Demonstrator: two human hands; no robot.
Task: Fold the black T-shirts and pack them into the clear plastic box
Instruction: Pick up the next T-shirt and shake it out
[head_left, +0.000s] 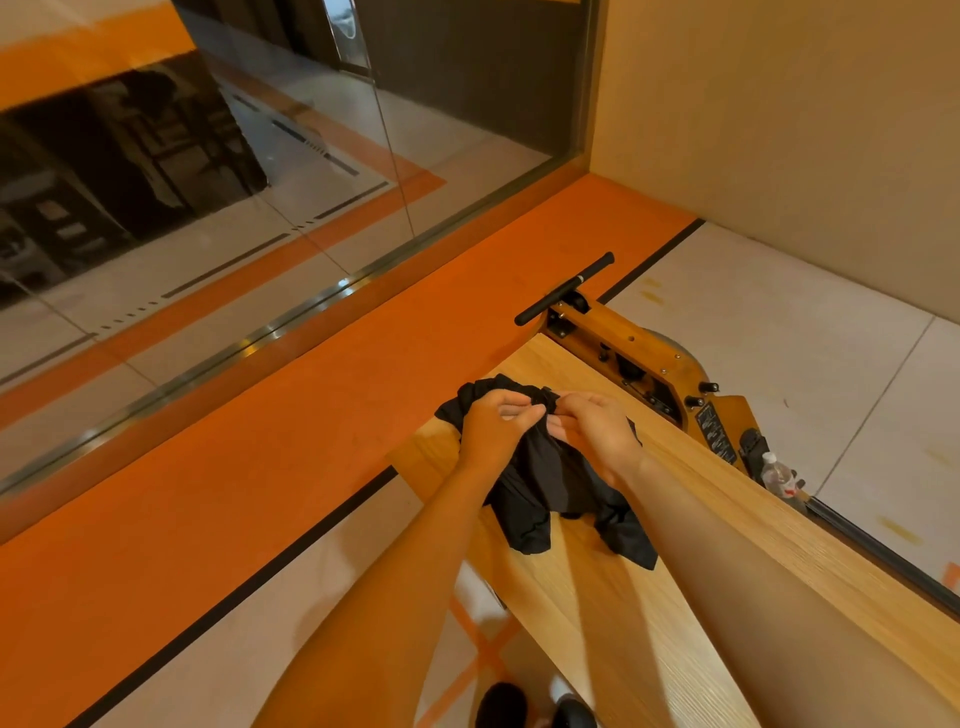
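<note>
An orange-and-pale floor runs along a glass wall, with a wooden rowing machine (654, 364) and a bottle (777, 474) beside a narrow wooden table (613, 613). On the table's far end lies one crumpled black shirt (561, 483). Both hands meet over its far edge: the left hand (493, 421) and right hand (597, 423) each pinch bunched cloth, fingertips nearly touching. The shirt trails from the hands back toward the person, its long axis roughly along the table. Neither hand is nearer. No box shows; folding looks barely begun.
</note>
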